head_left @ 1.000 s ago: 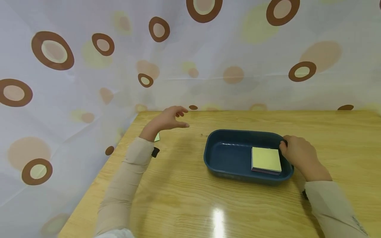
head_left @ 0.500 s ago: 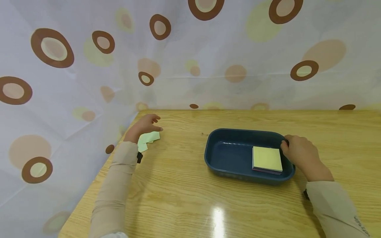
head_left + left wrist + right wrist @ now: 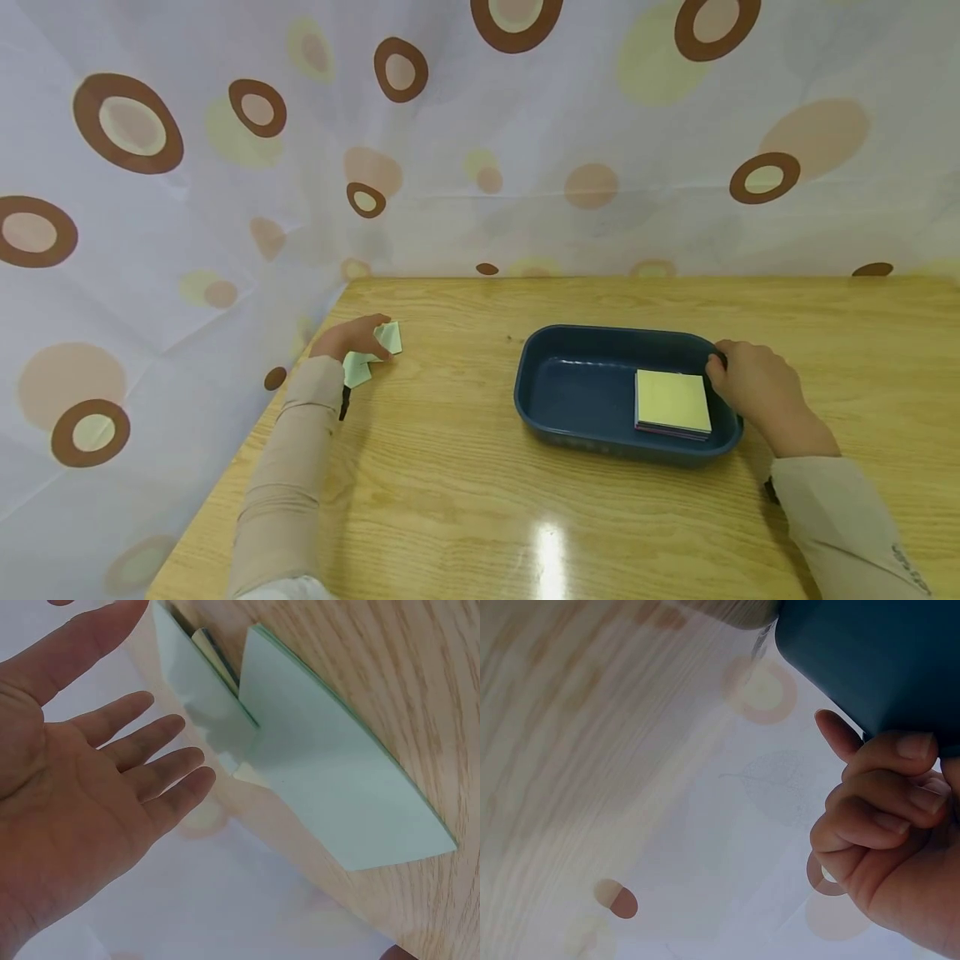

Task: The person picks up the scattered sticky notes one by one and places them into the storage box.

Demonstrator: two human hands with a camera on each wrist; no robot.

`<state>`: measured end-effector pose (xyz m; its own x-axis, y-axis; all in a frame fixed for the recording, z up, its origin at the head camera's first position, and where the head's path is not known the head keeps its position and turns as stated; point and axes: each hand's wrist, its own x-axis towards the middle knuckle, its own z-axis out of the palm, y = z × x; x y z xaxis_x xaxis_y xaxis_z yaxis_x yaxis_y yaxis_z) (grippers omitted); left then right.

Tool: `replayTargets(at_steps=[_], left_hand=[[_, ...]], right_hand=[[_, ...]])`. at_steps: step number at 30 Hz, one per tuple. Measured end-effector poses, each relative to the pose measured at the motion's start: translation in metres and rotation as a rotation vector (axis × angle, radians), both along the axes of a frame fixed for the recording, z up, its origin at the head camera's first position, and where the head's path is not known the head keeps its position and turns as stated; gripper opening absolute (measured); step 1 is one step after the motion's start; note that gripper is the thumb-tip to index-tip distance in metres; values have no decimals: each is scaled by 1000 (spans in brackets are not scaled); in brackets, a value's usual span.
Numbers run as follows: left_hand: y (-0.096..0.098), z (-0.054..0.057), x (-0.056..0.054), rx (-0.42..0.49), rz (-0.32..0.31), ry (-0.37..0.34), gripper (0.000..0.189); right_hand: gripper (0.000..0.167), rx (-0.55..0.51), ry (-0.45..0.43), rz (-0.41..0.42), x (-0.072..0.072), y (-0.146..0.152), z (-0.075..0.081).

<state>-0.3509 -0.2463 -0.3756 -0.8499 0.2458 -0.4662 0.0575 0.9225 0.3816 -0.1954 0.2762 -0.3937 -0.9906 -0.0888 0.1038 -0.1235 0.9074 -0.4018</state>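
Observation:
My left hand (image 3: pixel 354 336) is at the table's far left, over pale green paper sheets (image 3: pixel 357 372). In the left wrist view its fingers (image 3: pixel 161 769) are spread, apart from the green sheets (image 3: pixel 322 772), which lie in two overlapping piles on the wood. Something yellowish and dark-edged (image 3: pixel 216 656) shows between them. On the right, my right hand (image 3: pixel 761 398) grips the right end of a dark blue plastic tub (image 3: pixel 577 400). The right wrist view shows its fingers curled at the tub's rim (image 3: pixel 877 667). A square stack of paper, yellow on top (image 3: pixel 672 402), lies inside the tub's right half.
A light wooden table (image 3: pixel 450 500) bears everything. White curtain-like sheeting (image 3: pixel 465 108) with brown and yellow ovals rises along the table's back and left edges. Bare wood lies between the green sheets and the tub.
My left hand has moved left and then down to the green sheets, which were mostly hidden behind it at first. The right hand and the tub have stayed in place.

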Motion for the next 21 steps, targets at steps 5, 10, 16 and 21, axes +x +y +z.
replayTargets(at_steps=[5, 10, 16, 21], left_hand=[[-3, -9, -4, -30, 31, 16, 82], [-7, -15, -8, -40, 22, 62, 78], [-12, -19, -12, -33, -10, 134, 75], [-11, -22, -10, 5, 3, 143, 75]], right_hand=[[38, -2, 13, 0, 2, -2, 0], [38, -3, 12, 0, 2, -3, 0], [37, -1, 19, -6, 1, -4, 0], [36, 2, 17, -5, 0, -4, -1]])
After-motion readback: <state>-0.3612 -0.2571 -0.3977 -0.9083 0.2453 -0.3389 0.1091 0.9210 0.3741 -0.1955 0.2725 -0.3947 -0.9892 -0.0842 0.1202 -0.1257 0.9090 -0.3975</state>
